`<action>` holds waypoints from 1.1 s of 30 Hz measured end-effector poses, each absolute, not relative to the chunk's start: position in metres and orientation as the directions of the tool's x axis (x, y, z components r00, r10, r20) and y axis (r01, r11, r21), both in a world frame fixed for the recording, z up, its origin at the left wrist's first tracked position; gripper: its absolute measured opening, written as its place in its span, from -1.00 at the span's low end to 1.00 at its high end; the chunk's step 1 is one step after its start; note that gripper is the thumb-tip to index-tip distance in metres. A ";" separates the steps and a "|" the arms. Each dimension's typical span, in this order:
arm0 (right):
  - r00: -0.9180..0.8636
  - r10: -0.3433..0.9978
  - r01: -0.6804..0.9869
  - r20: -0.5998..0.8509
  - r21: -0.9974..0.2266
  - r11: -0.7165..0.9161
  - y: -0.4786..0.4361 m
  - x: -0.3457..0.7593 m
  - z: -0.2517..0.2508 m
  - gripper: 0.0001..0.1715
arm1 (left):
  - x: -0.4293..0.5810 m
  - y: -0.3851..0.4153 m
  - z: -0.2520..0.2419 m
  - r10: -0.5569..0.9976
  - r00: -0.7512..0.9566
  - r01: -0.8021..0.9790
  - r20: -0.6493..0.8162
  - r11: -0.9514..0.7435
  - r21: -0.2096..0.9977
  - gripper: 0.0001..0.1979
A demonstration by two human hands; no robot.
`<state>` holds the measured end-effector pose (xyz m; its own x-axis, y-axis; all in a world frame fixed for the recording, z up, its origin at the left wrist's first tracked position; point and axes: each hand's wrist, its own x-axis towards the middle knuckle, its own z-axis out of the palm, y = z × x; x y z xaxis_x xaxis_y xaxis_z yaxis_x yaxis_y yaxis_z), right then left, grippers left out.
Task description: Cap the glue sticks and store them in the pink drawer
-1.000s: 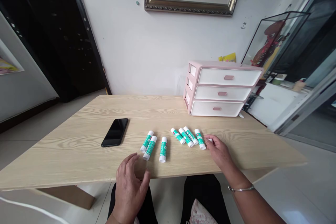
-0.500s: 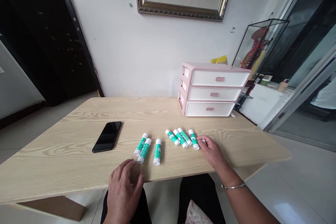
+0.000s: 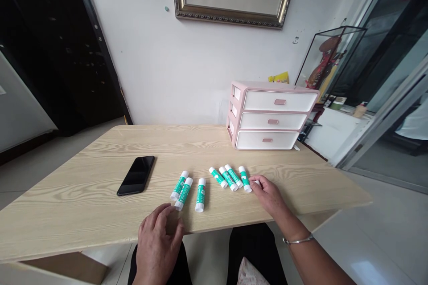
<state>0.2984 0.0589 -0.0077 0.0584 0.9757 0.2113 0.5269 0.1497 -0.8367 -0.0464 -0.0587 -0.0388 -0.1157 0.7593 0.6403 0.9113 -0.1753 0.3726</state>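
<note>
Several green-and-white glue sticks lie on the wooden table in two groups. On the left, two glue sticks [image 3: 183, 193] lie side by side, and a single glue stick [image 3: 200, 195] lies just right of them. The right group has slanted glue sticks [image 3: 228, 178] close together, with one glue stick [image 3: 245, 179] at its right end. My right hand [image 3: 266, 193] is closed beside that one, around another glue stick; only a white end shows at the fingers. My left hand [image 3: 158, 236] rests at the table's front edge, fingers bent and apart, holding nothing, near the left pair.
A black phone [image 3: 136, 175] lies on the table [image 3: 83, 196] at left. At the back right stands a pink-and-white drawer unit [image 3: 272, 120] with a yellow packet [image 3: 279, 77] behind its top. A framed picture [image 3: 229, 15] hangs on the wall above.
My right hand has shifted slightly left, and the right group of glue sticks has moved a little left too. My left hand and the left glue sticks stay in place.
</note>
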 end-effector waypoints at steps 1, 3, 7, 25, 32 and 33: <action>0.050 0.976 0.527 0.214 -0.835 0.156 0.058 0.297 -0.006 -0.60 | -0.047 -0.059 -0.039 0.763 -0.116 0.910 0.636 -0.175 0.377 -0.69; 0.034 0.974 0.532 0.223 -0.830 0.171 0.055 0.295 -0.004 -0.62 | -0.047 -0.059 -0.039 0.771 -0.112 0.906 0.627 -0.181 0.383 -0.70; 0.018 0.972 0.549 0.232 -0.815 0.185 0.051 0.291 -0.002 -0.64 | -0.048 -0.058 -0.040 0.777 -0.104 0.900 0.621 -0.193 0.392 -0.72; -0.047 0.967 0.563 0.251 -0.792 0.233 0.050 0.268 0.003 -0.67 | -0.051 -0.059 -0.039 0.787 -0.117 0.880 0.605 -0.200 0.430 -0.72; -0.062 0.964 0.585 0.259 -0.773 0.245 0.049 0.263 0.002 -0.67 | -0.050 -0.059 -0.041 0.788 -0.112 0.872 0.605 -0.214 0.440 -0.73; -0.071 0.961 0.591 0.266 -0.765 0.255 0.049 0.263 0.001 -0.67 | -0.050 -0.059 -0.042 0.789 -0.113 0.873 0.605 -0.212 0.440 -0.72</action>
